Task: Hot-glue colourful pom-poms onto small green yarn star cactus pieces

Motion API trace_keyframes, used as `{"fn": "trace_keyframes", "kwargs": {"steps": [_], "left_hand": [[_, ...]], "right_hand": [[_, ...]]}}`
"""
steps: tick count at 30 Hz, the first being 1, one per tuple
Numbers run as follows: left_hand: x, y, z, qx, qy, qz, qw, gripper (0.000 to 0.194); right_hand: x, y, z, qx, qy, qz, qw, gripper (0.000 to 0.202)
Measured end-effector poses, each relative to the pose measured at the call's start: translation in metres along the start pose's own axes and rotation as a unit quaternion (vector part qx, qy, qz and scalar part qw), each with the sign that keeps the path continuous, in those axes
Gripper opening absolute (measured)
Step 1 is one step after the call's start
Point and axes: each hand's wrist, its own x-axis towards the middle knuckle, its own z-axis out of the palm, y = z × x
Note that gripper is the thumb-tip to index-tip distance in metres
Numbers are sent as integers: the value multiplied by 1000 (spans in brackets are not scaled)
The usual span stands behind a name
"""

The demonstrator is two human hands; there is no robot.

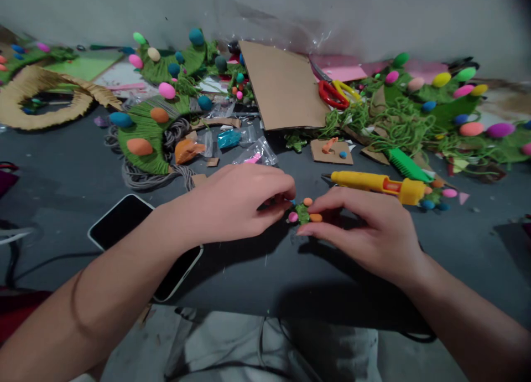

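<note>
A small green yarn-covered ornament (302,212) with pink and orange balls round its edge is low over the dark table between my hands. My right hand (369,230) grips its right side between thumb and fingers. From the left, my left hand (244,199) reaches in with curled fingers, pinched at a small blue ball (293,203) on the ornament's edge. The fingers partly hide that ball, so whether it is attached does not show. Just beyond my right hand lies a yellow glue gun (373,184), its dark nozzle pointing left.
A phone (120,221) lies beneath my left forearm. Behind are a cardboard sheet (286,88), red-handled scissors (334,96), a green yarn crescent (145,133) with coloured balls, small clay bags (229,138) and a tan wrapped ring (12,99). Green yarn (398,116) heaps at right.
</note>
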Motion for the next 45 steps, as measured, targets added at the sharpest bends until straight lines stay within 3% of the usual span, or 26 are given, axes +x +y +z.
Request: {"fn": "trace_keyframes", "kwargs": {"steps": [7,12,18,27,33,40,45], "left_hand": [[0,-1,5,38,6,2,999,11],[0,-3,7,44,10,7,999,11],[1,-3,7,46,26,19,998,9],[0,-5,4,38,29,6,999,13],[0,-5,3,40,19,-3,999,14],[1,-2,2,-1,30,7,1000,12],[2,-1,1,-24,33,17,999,12]], "right_hand": [[1,1,1,-13,-2,-17,1000,27],[0,4,2,-19,-5,-14,1000,12],[-3,4,3,128,-9,68,989,31],[-3,3,3,250,-31,111,961,22],[1,1,-2,276,-48,136,950,32],[5,7,-3,365,-49,194,909,37],[4,13,-3,355,-30,201,912,35]]}}
